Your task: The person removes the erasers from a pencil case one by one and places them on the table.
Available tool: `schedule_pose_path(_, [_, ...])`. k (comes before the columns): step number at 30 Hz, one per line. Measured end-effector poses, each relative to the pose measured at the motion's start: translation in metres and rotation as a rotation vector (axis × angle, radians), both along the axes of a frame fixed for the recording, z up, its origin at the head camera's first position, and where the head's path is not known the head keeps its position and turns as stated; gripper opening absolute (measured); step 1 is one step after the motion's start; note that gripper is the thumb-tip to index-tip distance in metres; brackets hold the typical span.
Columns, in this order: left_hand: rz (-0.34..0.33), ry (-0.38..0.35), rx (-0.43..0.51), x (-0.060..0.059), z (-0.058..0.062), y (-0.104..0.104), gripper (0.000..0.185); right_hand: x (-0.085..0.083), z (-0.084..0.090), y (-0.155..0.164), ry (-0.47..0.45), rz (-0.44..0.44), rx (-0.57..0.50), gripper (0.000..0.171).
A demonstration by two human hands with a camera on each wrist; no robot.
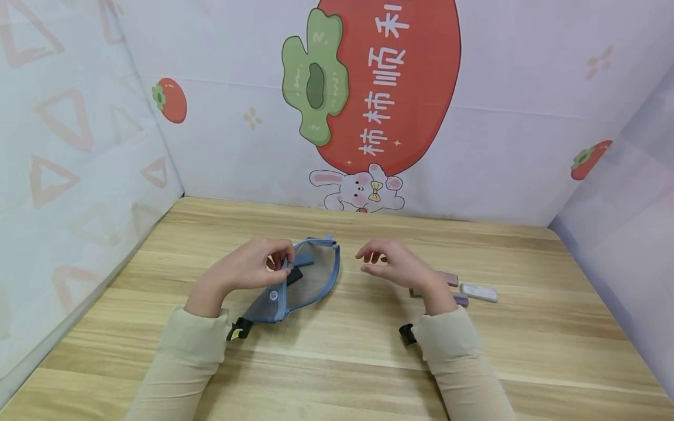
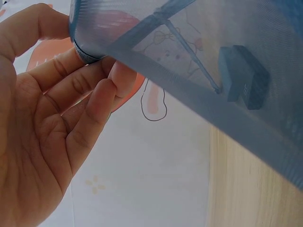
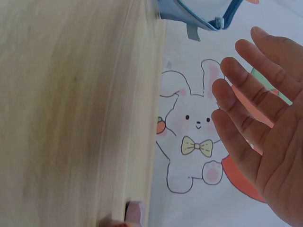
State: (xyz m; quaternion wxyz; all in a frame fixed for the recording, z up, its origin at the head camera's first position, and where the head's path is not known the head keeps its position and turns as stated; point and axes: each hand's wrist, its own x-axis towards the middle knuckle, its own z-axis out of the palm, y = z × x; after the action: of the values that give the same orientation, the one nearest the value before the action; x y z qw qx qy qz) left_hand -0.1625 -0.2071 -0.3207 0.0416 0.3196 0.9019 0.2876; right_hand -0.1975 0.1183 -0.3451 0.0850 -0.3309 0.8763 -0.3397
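A blue mesh zipper pouch stands on the table with its mouth spread open. My left hand pinches the near-left edge of that mouth between thumb and fingers. Inside lie a small blue block and a small black block; both show through the mesh in the left wrist view as dim shapes. To the right of the pouch, my right hand hovers above the table, fingers apart and loosely bent, holding nothing. The right wrist view shows its palm bare.
Several small blocks lie beyond my right wrist: a pink one, a white one, a purple one and a darker one partly covered by the wrist. The wood-grain table meets a printed cloth wall behind.
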Motion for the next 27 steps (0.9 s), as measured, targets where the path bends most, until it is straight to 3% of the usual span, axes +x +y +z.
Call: schedule_pose_path(27, [0.004,-0.014,0.004,0.0,0.0,0.001,0.011,-0.005,-0.006,-0.061,-0.015,0.168,0.017,0.024])
